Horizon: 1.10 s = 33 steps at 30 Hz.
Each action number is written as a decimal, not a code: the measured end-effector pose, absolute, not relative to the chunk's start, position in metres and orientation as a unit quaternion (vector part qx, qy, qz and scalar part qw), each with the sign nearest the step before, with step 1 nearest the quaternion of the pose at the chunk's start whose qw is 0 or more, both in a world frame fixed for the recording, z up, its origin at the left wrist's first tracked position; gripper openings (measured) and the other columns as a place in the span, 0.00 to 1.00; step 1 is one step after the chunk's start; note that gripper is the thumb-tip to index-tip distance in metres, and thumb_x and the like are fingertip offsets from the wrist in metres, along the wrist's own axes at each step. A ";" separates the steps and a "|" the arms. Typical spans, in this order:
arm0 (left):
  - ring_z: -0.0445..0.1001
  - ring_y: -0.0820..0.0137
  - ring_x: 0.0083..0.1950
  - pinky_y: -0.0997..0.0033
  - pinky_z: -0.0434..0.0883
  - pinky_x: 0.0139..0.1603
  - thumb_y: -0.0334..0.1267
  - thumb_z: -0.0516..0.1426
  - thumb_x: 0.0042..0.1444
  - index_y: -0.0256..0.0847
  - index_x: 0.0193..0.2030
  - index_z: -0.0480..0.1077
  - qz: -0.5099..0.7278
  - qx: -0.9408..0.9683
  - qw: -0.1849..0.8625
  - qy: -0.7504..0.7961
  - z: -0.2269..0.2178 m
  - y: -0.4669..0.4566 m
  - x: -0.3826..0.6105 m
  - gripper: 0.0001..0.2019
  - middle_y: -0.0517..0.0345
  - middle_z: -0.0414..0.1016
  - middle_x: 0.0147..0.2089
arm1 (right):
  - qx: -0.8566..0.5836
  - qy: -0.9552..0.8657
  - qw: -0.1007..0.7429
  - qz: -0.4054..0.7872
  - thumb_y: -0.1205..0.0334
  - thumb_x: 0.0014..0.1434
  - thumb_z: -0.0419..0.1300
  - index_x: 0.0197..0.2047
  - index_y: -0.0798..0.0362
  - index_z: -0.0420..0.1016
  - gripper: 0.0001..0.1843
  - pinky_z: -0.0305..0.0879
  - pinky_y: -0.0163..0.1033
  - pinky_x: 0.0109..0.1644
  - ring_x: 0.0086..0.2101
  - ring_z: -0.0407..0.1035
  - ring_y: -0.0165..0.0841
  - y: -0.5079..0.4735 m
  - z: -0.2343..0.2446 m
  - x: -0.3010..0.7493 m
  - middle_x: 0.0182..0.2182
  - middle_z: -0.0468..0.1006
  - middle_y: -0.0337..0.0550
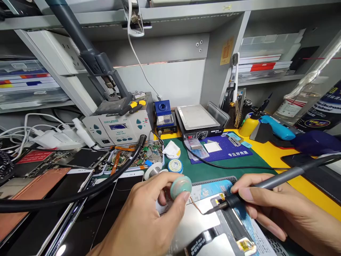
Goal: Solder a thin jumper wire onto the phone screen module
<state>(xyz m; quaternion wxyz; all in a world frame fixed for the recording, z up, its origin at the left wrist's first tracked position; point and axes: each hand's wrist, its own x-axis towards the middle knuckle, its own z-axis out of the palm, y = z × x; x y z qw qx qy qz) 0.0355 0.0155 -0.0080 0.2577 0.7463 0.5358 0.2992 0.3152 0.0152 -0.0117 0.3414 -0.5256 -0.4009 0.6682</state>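
Note:
My left hand (157, 209) pinches a round, greenish spool of copper desoldering braid (181, 187) between thumb and fingers. A short length of copper braid (196, 206) runs down from the spool. In my right hand (277, 199) is a dark soldering iron (279, 176), gripped like a pen. Its tip meets the end of the braid over a silvery metal plate (204, 222); whether they press on the plate I cannot tell. The plate belongs to a phone part with a black flex strip and gold contacts (245, 244), lying on a blue and grey work mat (211, 187).
Behind stand a hot-air station (119, 126), a small blue soldering station (163, 115) and a flat heating plate (198, 115). Phones (122, 195) and a tray of circuit boards (151, 151) lie left. A black hose (106, 193) crosses there; the iron's cable (226, 167) crosses the mat.

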 end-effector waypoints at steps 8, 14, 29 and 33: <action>0.69 0.73 0.29 0.76 0.67 0.31 0.48 0.60 0.67 0.52 0.42 0.79 0.313 0.746 0.241 0.535 -0.008 0.017 0.035 0.07 0.67 0.71 0.29 | -0.539 -0.411 0.340 0.653 0.36 0.53 0.78 0.25 0.51 0.81 0.26 0.45 0.36 0.26 0.18 0.45 0.25 0.015 -0.009 0.313 0.10 0.61 0.30; 0.70 0.72 0.29 0.75 0.68 0.32 0.47 0.60 0.67 0.52 0.43 0.79 0.319 0.747 0.243 0.530 -0.009 0.016 0.035 0.07 0.66 0.74 0.30 | -0.541 -0.422 0.343 0.642 0.35 0.53 0.77 0.23 0.51 0.77 0.29 0.49 0.37 0.25 0.18 0.45 0.26 0.015 -0.009 0.312 0.10 0.59 0.30; 0.70 0.72 0.28 0.75 0.68 0.31 0.47 0.60 0.66 0.51 0.41 0.79 0.319 0.745 0.248 0.531 -0.007 0.016 0.038 0.08 0.65 0.73 0.29 | -0.538 -0.419 0.321 0.658 0.34 0.55 0.76 0.26 0.51 0.79 0.28 0.48 0.37 0.26 0.18 0.46 0.26 0.017 -0.012 0.315 0.10 0.61 0.30; 0.70 0.73 0.28 0.75 0.68 0.31 0.47 0.60 0.66 0.52 0.41 0.79 0.318 0.747 0.242 0.531 -0.007 0.017 0.038 0.08 0.66 0.72 0.29 | -0.513 -0.427 0.314 0.676 0.34 0.54 0.76 0.28 0.51 0.79 0.27 0.47 0.35 0.24 0.16 0.47 0.25 0.021 -0.021 0.321 0.09 0.63 0.31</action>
